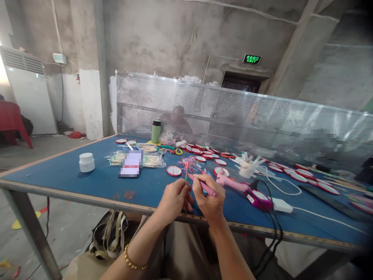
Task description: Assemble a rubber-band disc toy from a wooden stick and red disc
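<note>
My left hand (175, 196) is closed, its thumb and fingers pinching a thin stick (187, 172) that stands upright above the table's near edge. In my right hand (210, 196) is a pink pen-shaped tool (205, 187), held like a pen. Its tip points left and is close to the stick; whether they touch I cannot tell. Just beyond my hands lie a small round white disc with a red rim (174, 171) and a heap of thin colourful strings (189, 163). A pink and purple device (258, 197) with a black cable rests to the right of my right hand.
On the blue table (58, 171) are a white jar (86, 162), a phone (130, 163), bagged sticks (154, 160), a green bottle (156, 132) and a white cup of pens (247, 167). Several red-rimmed discs (291, 174) lie right. A perforated metal screen (204, 109) stands behind.
</note>
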{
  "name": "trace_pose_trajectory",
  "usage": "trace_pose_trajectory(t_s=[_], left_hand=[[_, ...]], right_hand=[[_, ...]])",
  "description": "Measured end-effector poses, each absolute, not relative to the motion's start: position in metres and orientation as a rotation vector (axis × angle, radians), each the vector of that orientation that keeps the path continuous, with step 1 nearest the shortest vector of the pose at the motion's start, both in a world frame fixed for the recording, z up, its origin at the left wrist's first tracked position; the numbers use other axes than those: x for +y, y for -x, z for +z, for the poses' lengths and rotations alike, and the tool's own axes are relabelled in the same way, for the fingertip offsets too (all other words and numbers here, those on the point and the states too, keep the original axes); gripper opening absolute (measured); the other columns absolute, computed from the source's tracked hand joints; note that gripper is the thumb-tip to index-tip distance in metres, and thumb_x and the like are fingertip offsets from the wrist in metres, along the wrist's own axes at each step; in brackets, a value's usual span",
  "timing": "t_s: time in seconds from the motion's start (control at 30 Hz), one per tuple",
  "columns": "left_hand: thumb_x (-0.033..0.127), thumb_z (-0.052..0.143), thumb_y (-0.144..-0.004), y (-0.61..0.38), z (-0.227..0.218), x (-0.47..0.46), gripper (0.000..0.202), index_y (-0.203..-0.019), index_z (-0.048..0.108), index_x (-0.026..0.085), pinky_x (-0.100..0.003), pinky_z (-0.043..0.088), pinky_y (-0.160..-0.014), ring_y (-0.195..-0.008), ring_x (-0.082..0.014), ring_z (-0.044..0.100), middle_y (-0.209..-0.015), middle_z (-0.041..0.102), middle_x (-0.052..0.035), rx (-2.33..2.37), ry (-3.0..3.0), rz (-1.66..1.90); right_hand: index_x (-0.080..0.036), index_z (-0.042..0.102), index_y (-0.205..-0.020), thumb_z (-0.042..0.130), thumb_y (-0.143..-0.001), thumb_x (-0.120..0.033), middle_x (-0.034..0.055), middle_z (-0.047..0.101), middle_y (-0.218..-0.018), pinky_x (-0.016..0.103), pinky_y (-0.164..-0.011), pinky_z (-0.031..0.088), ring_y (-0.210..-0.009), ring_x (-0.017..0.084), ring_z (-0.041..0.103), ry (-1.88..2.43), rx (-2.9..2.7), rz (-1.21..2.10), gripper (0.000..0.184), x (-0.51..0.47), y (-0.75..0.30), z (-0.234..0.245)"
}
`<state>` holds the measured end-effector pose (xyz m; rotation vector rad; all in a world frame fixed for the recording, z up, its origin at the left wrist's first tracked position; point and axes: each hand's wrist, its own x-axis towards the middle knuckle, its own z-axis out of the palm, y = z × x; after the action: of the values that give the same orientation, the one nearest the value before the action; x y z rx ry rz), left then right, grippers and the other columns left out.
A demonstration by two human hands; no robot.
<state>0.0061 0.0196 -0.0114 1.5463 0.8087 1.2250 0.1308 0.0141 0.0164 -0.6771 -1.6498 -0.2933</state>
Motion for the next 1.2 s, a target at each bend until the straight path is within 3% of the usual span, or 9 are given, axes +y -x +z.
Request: trace_pose_trajectory(t_s=[1.2], left_hand=[[0.03, 0.04, -0.09, -0.0068, -0.0096, 0.02, 0.017, -0.08, 0.049, 0.02, -0.018, 0.04, -0.04, -0.043, -0.0114, 0.061, -0.061, 0.063, 0.0014, 0.822, -1.551, 1.216]], right_hand=[[-0.02, 0.065, -0.089, 0.059, -0.086, -0.01, -0.0008, 0.068, -0.076, 0.023, -0.064, 0.052, -0.064, 0.011, 0.063, 0.671, -1.63, -0.31, 0.013, 0.016, -0.1303, 0.0166]])
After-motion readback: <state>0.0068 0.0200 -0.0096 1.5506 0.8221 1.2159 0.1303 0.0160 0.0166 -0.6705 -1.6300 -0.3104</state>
